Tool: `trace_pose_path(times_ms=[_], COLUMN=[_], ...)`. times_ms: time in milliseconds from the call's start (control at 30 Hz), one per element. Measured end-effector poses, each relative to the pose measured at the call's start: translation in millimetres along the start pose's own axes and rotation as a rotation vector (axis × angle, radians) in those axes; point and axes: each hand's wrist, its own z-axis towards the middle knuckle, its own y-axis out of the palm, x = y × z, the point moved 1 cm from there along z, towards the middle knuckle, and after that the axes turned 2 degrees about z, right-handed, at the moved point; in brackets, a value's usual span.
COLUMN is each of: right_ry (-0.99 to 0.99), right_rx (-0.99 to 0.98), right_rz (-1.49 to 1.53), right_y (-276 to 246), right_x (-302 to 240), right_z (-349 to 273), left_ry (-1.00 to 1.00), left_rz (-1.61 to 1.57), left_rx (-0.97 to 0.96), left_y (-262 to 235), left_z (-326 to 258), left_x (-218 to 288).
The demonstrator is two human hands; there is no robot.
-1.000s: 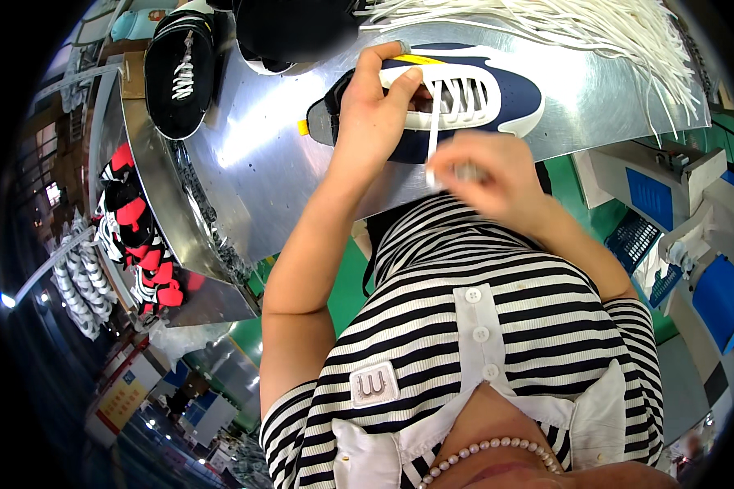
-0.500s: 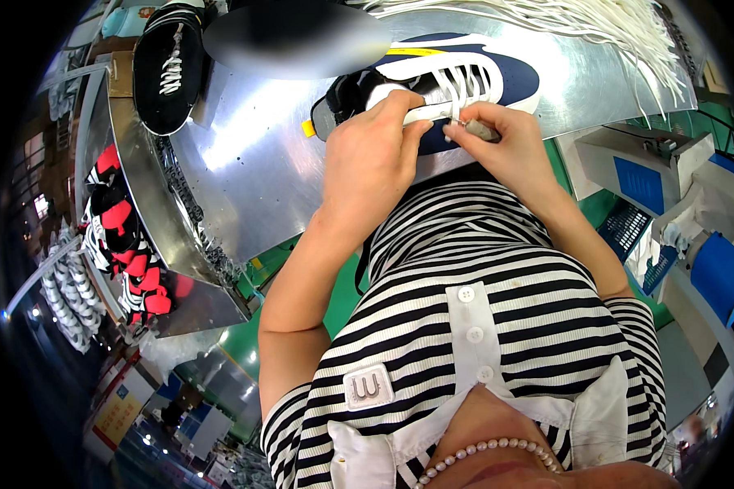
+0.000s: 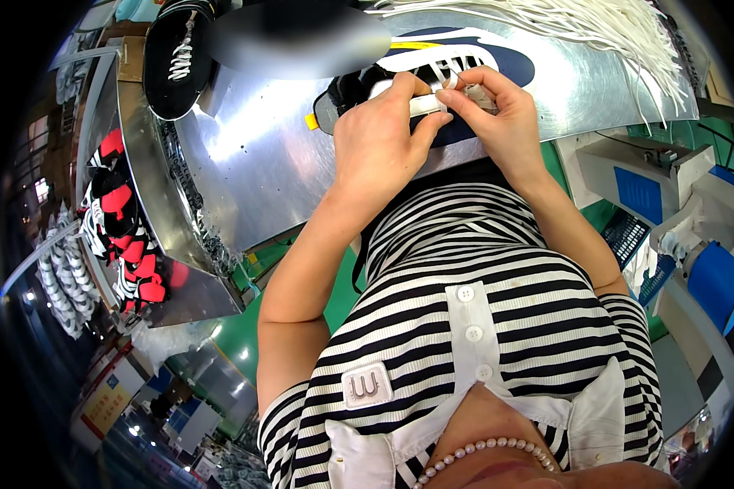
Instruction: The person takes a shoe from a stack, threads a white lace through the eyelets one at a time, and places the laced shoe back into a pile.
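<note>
A navy sneaker (image 3: 510,67) with a white lacing panel, black collar and yellow heel tab lies sideways on the metal table, toe to the right. My left hand (image 3: 381,138) grips the near edge of its white panel, thumb outside and fingertips toward the opening. Close beside it, my right hand (image 3: 506,114) is closed in a pinch on a white shoelace (image 3: 453,79) at the panel. A short greyish-white handle (image 3: 483,96) sits partly hidden within my right fingers. Both hands cover part of the lacing.
A bundle of white laces (image 3: 595,37) spreads over the far right of the metal table (image 3: 261,179). One black sneaker (image 3: 179,69) stands at far left. Red, black and white shoe parts (image 3: 126,228) hang beyond the left edge. A grey machine (image 3: 628,167) stands at right.
My right hand has moved up and slightly left, its thumb and index finger closing at the lace. The handle in it has shifted upward. My left hand keeps its grip on the sneaker.
</note>
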Motion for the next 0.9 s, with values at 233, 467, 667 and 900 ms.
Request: trace_pose_path(times_ms=[233,467,667,900], right_ry=[0.012,0.051,0.101,0.075], right_rx=[-0.063,-0.192,-0.231,-0.206], right_rz=[-0.102,-0.305,-0.351,-0.474], right_y=[-11,-28,-31,0], right_x=[-14,-25,-24,-15], right_z=[-6,-18,-7,0], left_ry=[0.097,0.064,0.197,0.398], left_rz=[-0.039,-0.032,-0.053,0.025], left_rx=[0.184,0.17,0.125,0.222], left_y=[12,11,10,18], left_z=[0,7,8,0], left_x=[2,0,-4,-5])
